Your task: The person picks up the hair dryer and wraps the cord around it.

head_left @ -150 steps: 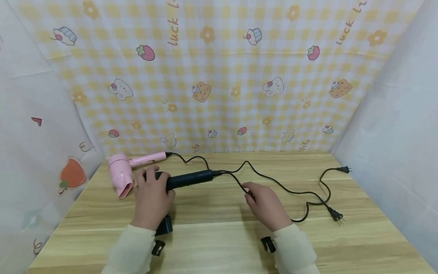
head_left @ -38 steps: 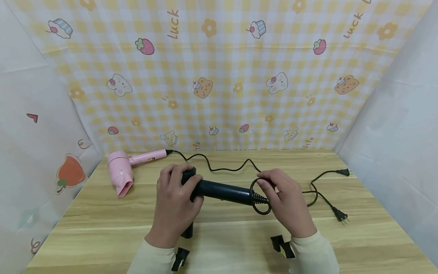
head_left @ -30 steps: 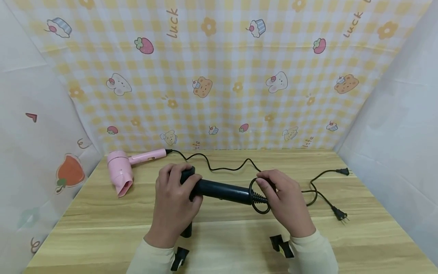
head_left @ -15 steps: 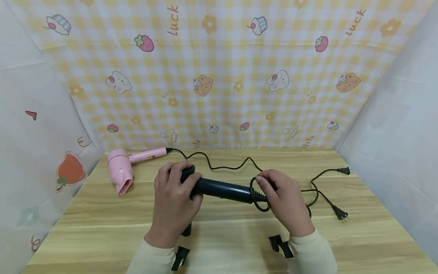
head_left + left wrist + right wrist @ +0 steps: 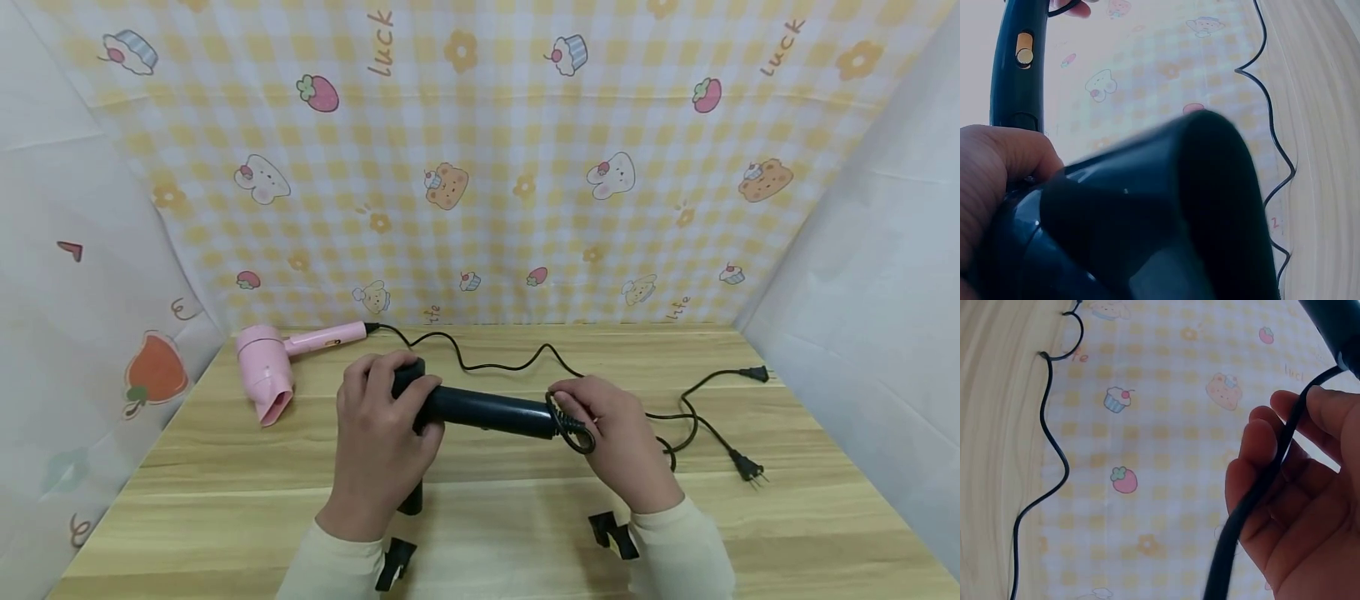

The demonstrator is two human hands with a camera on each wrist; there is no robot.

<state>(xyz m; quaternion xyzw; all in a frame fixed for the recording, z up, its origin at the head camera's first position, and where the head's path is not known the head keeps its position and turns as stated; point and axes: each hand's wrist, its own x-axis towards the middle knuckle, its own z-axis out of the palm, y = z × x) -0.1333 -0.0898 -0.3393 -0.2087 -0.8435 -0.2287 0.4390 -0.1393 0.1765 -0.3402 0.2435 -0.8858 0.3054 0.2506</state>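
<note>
My left hand (image 5: 382, 442) grips the head of a dark hair dryer (image 5: 487, 412), whose handle points right in the head view. Its wide nozzle (image 5: 1129, 200) and a sliding switch (image 5: 1024, 55) on the handle show in the left wrist view. At the handle's end, my right hand (image 5: 618, 437) pinches the dryer's black cord (image 5: 1291, 425) between thumb and fingers. A small loop of that cord hangs by the spring-like cord sleeve. Part of the dryer's head is hidden behind the left hand.
A pink hair dryer (image 5: 264, 371) lies at the back left of the wooden table (image 5: 225, 500). Its black cord (image 5: 495, 367) runs along the back. Two plugs, one farther back (image 5: 753, 374) and one nearer (image 5: 747, 467), lie at the right, their cords crossing.
Over five seconds, the dark dryer has moved right and its cord has been gathered into a loop. Within the last half second, the right hand has shifted slightly left and the loop has tilted.
</note>
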